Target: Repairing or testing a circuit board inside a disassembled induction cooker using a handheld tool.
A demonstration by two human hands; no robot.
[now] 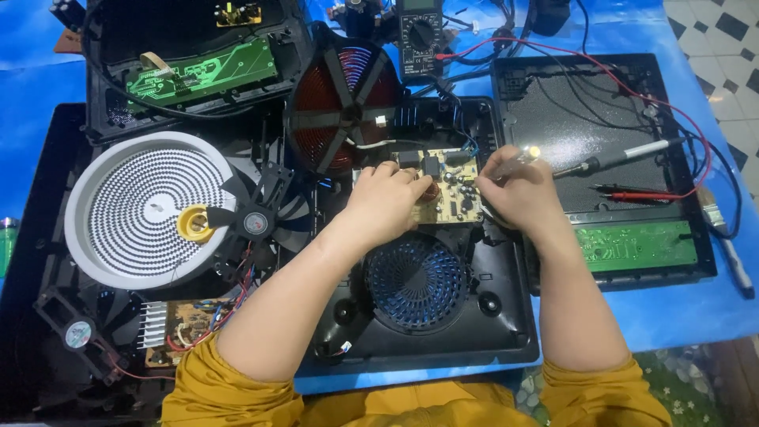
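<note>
Hands mid-frame: our left hand [385,199] pinches the beige circuit board [449,190] (inside the black cooker housing [506,332]), right hand [520,194] grips a clear-handled tool [514,162].

Left hand [387,202] covers the near-left part of the tan circuit board [449,190]; fingertips unseen. Right hand [522,194] hides most of the clear-handled tool [518,160], tip not visible. Black casing [24,316] cut off at left edge. Multimeter [419,35] top cropped.
</note>
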